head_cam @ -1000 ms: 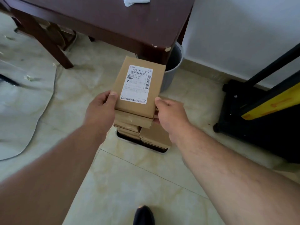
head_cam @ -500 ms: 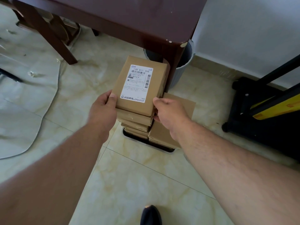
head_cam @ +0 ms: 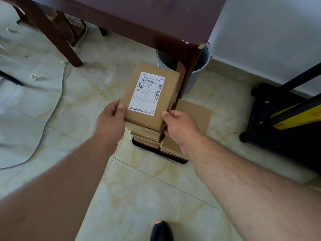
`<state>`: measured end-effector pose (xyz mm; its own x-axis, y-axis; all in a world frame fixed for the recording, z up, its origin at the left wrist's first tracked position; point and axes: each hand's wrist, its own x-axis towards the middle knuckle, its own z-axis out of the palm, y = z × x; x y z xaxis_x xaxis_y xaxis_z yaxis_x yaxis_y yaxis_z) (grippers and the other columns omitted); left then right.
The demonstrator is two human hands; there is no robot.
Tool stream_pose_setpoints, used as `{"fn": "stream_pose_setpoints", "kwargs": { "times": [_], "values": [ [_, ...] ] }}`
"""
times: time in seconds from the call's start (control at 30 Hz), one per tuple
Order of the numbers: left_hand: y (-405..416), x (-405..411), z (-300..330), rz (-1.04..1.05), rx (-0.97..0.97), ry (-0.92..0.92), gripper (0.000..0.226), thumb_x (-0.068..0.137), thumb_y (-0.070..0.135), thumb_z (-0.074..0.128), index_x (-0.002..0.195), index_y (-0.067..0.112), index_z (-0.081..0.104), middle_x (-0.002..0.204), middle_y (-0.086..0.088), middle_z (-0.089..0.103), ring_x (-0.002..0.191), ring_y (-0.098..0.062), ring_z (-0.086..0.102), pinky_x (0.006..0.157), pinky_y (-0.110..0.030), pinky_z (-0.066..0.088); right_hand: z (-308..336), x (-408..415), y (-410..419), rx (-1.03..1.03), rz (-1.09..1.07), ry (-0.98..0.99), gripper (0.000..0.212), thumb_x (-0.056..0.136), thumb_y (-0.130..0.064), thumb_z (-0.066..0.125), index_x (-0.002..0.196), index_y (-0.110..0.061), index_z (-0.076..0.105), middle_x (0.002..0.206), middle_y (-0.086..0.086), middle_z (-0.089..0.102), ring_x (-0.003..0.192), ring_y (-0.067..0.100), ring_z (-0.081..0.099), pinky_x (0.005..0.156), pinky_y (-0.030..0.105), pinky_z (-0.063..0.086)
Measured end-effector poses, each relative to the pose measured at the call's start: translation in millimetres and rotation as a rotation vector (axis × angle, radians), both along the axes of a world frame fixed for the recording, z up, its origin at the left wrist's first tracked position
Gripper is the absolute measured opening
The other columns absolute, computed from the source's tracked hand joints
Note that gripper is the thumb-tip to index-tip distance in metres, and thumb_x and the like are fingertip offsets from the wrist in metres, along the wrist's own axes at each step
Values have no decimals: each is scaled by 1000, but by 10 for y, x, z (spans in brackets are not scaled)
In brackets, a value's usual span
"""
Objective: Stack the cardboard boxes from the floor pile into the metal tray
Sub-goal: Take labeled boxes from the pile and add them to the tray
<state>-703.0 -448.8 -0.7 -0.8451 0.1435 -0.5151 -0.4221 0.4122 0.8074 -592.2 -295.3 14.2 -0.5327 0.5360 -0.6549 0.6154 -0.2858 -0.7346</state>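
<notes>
A tall stack of flat cardboard boxes [head_cam: 147,134] stands in the metal tray [head_cam: 156,152] on the tiled floor. The top box [head_cam: 170,87] carries a white shipping label. My left hand [head_cam: 111,120] grips its near left corner, thumb on top. My right hand [head_cam: 178,126] holds the near right corner and the side of the boxes below. A lower second stack [head_cam: 192,112] sits to the right in the tray, partly hidden by my right hand. The tray's far side is hidden by the boxes.
A dark wooden table [head_cam: 156,20] overhangs the far side, its leg [head_cam: 187,70] right behind the stack. A grey bin [head_cam: 199,73] stands behind the leg. A black and yellow cart [head_cam: 284,117] is at the right, a cable [head_cam: 52,112] at the left, my shoe [head_cam: 161,231] below.
The top box has come down onto the stack, with both hands still on its near corners. The view has shifted, so more of the tray's rim and the right stack shows.
</notes>
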Motion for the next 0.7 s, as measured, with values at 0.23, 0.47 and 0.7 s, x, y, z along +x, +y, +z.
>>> {"fn": "stream_pose_setpoints", "kwargs": {
  "times": [0.23,0.47,0.7],
  "values": [
    [12,28,-10,21,-60,-1,50,105,49,50,154,41,44,140,15,56,131,-18,56,117,-46,44,92,43,6,-10,-1,-13,29,100,-35,63,73,-28,70,96,-2,77,95,17,71,97,46,58],
    [-51,195,-17,171,-71,-60,62,97,67,46,151,36,47,140,9,55,131,-20,53,116,-49,43,150,179,121,-36,-42,-32,25,100,-47,58,84,-30,68,96,-13,66,101,13,64,104,44,53],
    [-153,1087,-149,-9,-250,-214,72,84,69,55,144,29,53,138,-2,62,127,-27,60,111,-54,48,131,686,339,-36,-39,-71,37,103,-48,53,99,-16,72,101,3,71,111,32,67,107,46,50]
  ]
}}
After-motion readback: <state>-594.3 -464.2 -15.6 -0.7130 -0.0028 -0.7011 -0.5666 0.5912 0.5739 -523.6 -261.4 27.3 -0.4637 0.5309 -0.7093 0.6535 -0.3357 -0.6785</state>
